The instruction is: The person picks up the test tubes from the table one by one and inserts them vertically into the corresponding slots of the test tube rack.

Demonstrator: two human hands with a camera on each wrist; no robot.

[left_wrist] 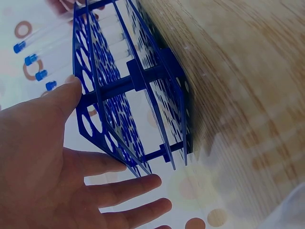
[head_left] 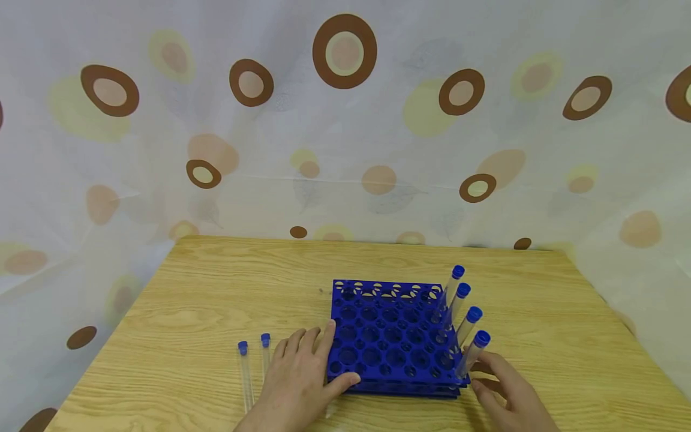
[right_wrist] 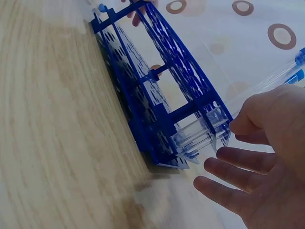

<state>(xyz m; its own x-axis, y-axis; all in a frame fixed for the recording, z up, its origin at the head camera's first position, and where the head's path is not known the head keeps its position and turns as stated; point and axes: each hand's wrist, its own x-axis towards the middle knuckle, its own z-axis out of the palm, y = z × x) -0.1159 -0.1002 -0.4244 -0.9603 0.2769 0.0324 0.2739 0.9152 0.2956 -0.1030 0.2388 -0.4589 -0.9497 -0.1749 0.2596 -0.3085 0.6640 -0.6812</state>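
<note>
A blue test tube rack stands on the wooden table. Along its right side, several clear test tubes with blue caps stand in the holes, leaning slightly to the right. My left hand is at the rack's left side, its fingers stretched out and its thumb on the near-left corner; the left wrist view shows the thumb against the top tier's edge. At the near-right corner is my right hand. In the right wrist view its thumb meets the rack's corner beside a tube, while the other fingers spread loosely below.
Two capped test tubes lie on the table left of my left hand, partly hidden by it. The wooden tabletop extends around the rack. Behind it hangs a pale cloth with brown and yellow ovals.
</note>
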